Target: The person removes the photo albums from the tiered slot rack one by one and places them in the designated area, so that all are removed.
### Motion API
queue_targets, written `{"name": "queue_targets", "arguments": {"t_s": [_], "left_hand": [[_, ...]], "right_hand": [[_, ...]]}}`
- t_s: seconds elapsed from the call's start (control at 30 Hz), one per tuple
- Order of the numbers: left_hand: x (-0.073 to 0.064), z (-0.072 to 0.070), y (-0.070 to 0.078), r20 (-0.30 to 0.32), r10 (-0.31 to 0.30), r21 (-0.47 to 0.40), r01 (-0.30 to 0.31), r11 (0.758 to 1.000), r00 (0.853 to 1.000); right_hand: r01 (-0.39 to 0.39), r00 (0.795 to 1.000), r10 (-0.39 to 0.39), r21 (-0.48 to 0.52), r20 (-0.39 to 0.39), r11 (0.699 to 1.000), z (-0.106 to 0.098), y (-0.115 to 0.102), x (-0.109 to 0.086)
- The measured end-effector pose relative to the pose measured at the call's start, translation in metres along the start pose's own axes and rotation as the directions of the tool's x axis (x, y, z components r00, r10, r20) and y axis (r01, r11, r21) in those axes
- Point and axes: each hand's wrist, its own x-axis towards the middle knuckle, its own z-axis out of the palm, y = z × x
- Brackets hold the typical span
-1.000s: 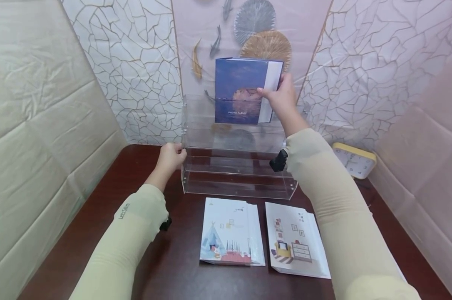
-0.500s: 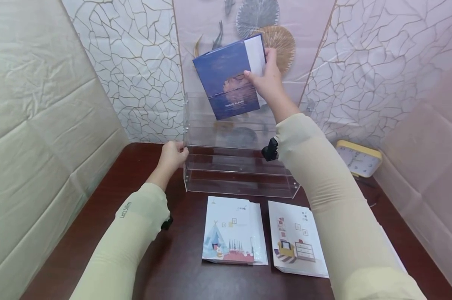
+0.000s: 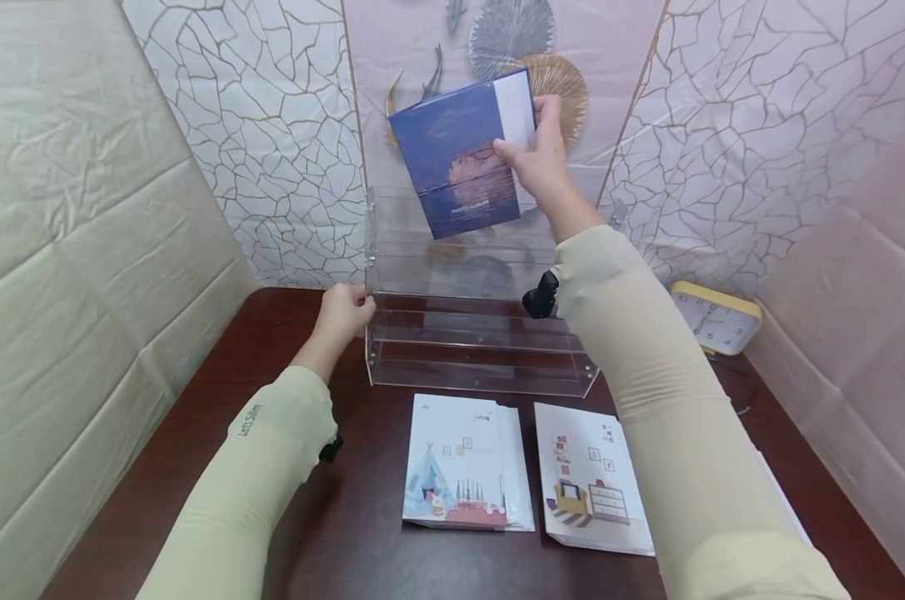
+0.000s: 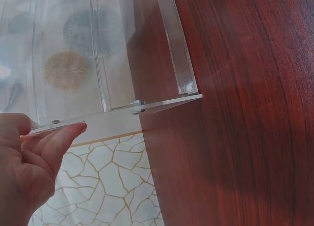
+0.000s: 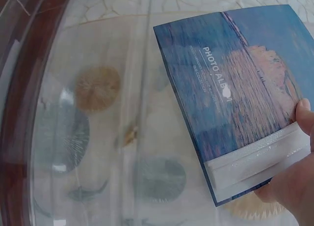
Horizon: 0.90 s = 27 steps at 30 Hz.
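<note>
A blue photo album (image 3: 452, 154) with a pinkish rock picture on its cover is tilted in the air in front of the back wall. My right hand (image 3: 546, 167) grips it by its right edge, thumb on the front cover beside a white strip. The album's lower corner overlaps the upper tier of a clear acrylic rack (image 3: 482, 379) in the head view; in the right wrist view the cover (image 5: 211, 108) faces the camera. At the rack's left side, my left hand (image 3: 340, 312) pinches the edge of the clear side panel (image 4: 162, 105), thumb and fingers on opposite faces.
Two white illustrated albums lie on the dark red table (image 3: 347, 533) in front of the rack: one with a tent picture (image 3: 460, 462), one with a dresser picture (image 3: 595, 479). A yellow-framed clock (image 3: 717, 318) sits at the right. Fabric walls enclose the sides.
Over the last second my right hand has raised the blue photo album slightly, moved it left and tilted it. In the last half second it barely moves. My left hand stays on the rack.
</note>
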Motion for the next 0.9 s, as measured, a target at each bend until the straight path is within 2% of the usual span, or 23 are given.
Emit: {"name": "queue_targets", "arguments": {"t_s": [0.33, 0.47, 0.63, 0.77, 0.9], "left_hand": [[-0.002, 0.004, -0.002, -0.013, -0.021, -0.029, 0.02, 0.999, 1.0], [-0.001, 0.0, -0.001, -0.012, -0.015, -0.028, 0.015, 1.0, 1.0], [-0.001, -0.004, -0.001, -0.023, 0.004, -0.025, -0.004, 1.0, 1.0], [0.0, -0.003, -0.001, -0.006, -0.006, -0.038, 0.006, 0.999, 1.0], [0.0, -0.001, 0.0, -0.013, 0.008, -0.013, -0.009, 1.0, 1.0]], "right_hand": [[-0.041, 0.999, 0.046, 0.183, -0.022, 0.982, -0.035, -0.011, 0.005], [-0.061, 0.996, 0.073, 0.186, -0.059, 0.981, -0.049, -0.017, 0.005], [-0.077, 0.991, 0.095, 0.17, -0.097, 0.982, -0.057, -0.021, 0.004], [-0.105, 0.987, 0.132, 0.254, -0.095, 0.961, -0.06, -0.03, -0.007], [-0.068, 0.988, 0.114, 0.372, -0.103, 0.926, -0.061, -0.045, -0.024]]}}
